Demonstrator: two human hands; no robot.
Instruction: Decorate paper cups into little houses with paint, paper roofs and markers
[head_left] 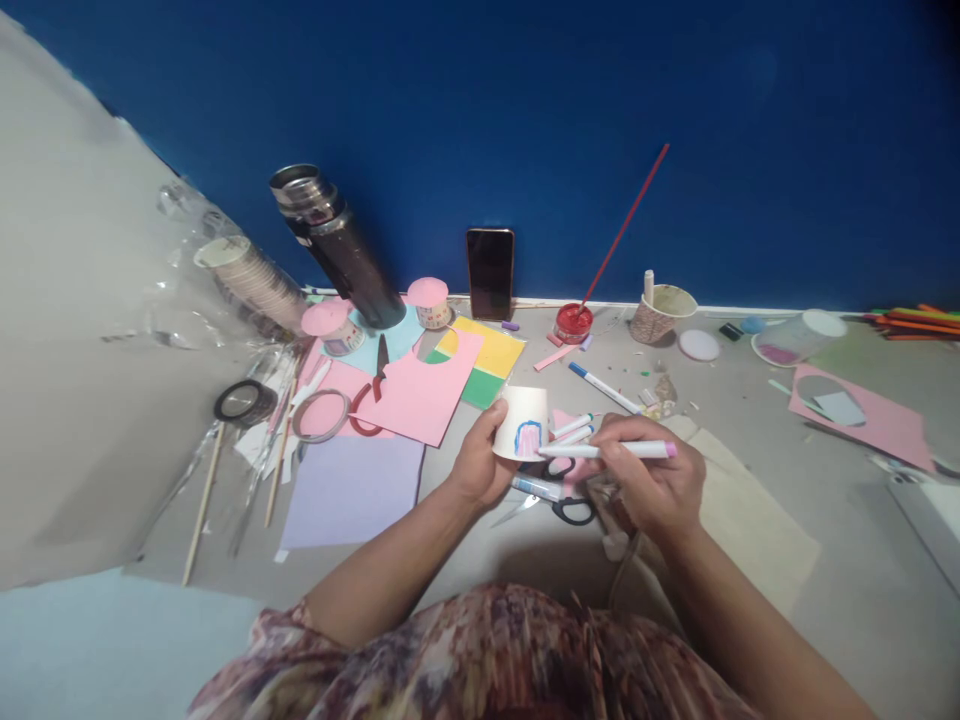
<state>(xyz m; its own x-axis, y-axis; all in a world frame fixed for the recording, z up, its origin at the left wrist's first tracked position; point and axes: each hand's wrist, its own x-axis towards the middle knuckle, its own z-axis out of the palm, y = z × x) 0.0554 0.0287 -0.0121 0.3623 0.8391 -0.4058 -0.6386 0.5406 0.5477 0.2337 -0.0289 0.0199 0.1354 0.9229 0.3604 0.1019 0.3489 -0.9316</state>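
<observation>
In my left hand (480, 465) is a white paper cup (517, 405), turned upside down with its rim low. A blue arch filled with pink strokes is drawn on its side. My right hand (660, 475) grips a white marker pen (634, 451) with a pink end, and the pen's tip meets the cup at the pink patch. Behind and below the cup lie more markers (574, 435), a pair of black-handled scissors (574, 511) and a glue tube (536, 487). A blue-capped marker (604, 387) rests farther back.
A steel flask (349, 255), a phone (490, 272) and a red pot (573, 323) with a stick stand along the blue wall. Pink-topped cups (429, 303) and a cup stack (251, 285) are at left. Coloured paper (352, 490), red-handled scissors (367, 408) and tape (244, 400) cover the left side.
</observation>
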